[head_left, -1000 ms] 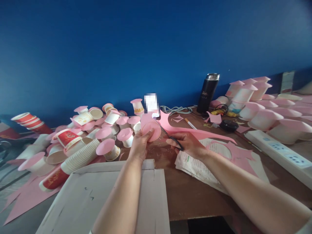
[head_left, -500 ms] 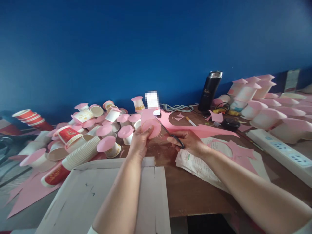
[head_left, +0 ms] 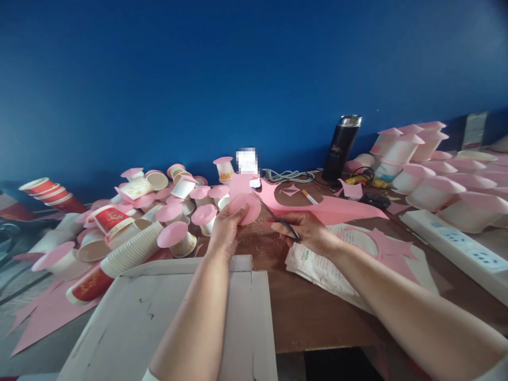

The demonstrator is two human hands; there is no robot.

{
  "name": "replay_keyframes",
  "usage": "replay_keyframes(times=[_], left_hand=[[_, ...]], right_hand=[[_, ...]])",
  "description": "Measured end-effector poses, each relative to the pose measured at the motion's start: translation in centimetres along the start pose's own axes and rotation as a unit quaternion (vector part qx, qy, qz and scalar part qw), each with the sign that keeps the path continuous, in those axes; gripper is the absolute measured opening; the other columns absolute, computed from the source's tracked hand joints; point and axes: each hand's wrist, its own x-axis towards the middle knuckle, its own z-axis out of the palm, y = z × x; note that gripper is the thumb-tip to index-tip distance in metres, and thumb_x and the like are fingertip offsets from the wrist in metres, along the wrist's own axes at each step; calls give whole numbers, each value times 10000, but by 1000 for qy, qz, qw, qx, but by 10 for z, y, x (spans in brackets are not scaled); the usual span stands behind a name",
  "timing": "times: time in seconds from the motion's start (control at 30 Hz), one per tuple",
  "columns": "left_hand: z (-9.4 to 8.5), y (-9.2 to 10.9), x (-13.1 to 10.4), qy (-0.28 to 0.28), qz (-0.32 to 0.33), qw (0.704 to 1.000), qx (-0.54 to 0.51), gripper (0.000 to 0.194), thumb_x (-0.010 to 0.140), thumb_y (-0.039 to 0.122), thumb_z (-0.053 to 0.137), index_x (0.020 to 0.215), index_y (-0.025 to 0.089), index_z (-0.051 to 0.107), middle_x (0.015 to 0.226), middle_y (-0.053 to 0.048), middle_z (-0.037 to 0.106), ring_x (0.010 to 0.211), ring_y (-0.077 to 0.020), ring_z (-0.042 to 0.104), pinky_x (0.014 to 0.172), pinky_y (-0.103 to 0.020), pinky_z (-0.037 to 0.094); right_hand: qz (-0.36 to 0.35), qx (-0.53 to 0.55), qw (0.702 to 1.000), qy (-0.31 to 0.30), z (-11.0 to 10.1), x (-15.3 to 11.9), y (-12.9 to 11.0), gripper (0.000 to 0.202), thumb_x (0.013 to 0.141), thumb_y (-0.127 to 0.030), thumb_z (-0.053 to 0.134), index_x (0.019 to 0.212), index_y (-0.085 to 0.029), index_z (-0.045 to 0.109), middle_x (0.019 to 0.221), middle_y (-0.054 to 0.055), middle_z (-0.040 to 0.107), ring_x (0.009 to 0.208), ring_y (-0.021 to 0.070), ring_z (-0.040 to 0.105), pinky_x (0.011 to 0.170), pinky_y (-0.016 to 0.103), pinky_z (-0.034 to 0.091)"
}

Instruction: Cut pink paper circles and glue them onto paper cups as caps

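My left hand (head_left: 226,228) pinches a round piece of pink paper (head_left: 246,203) between thumb and fingers, and a faint circle outline runs near its edge. Pink paper (head_left: 241,183) also shows just above the disc; whether the two are joined I cannot tell. Black-handled scissors (head_left: 291,230) are gripped in my right hand (head_left: 309,233), their blades pointing up and left to the disc's right edge. Behind the blades a cut-out pink sheet (head_left: 337,209) lies on the table. Beside my left hand are paper cups topped with pink paper discs (head_left: 204,214).
A stack of paper cups (head_left: 133,248) lies left, behind a cardboard box (head_left: 130,317). A black thermos (head_left: 342,148) stands by the blue wall. On the right are a power strip (head_left: 456,248), more pink-topped cups (head_left: 432,191), and a crumpled paper bag (head_left: 317,264) under pink scraps.
Both hands stay almost in place, the left still on the pink paper and the right still on the scissors. The view shifts very slightly.
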Motion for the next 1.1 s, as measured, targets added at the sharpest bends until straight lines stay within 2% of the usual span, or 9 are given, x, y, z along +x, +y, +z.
replay_keyframes(times=[0.33,0.67,0.87,1.0,1.1], left_hand=[[0,2,-1,3,-3,1000,5,370,610,252,816,952,146,720,867,-45,715,732,-119,628,606,-183,468],[-4,1,1,9,5,1000,13,365,591,272,819,915,143,712,812,-37,701,654,-109,603,535,-182,431],[-4,0,3,47,-7,999,-1,325,579,261,835,842,131,693,721,7,652,569,-56,544,470,-146,393],[4,-5,2,88,-11,993,-79,325,604,285,834,848,145,671,783,4,667,610,-60,578,479,-139,420],[13,-9,-2,86,-60,980,-172,344,638,297,819,910,166,655,839,-13,686,649,-81,612,497,-154,450]], right_hand=[[4,6,1000,10,0,0,0,425,691,-438,763,993,-141,742,566,-30,551,466,71,461,466,238,334],[-3,4,1000,8,1,0,1,342,700,-433,759,873,-138,747,565,-33,537,461,62,459,453,231,319],[3,12,1000,2,3,0,1,394,709,-437,747,955,-130,736,584,-33,544,463,63,472,464,233,316],[2,16,1000,17,7,1,3,435,708,-445,741,999,-121,725,577,-24,565,459,78,496,461,239,300],[-9,22,1000,13,8,3,6,454,719,-447,733,1040,-125,719,569,-27,559,456,78,489,453,236,284]])
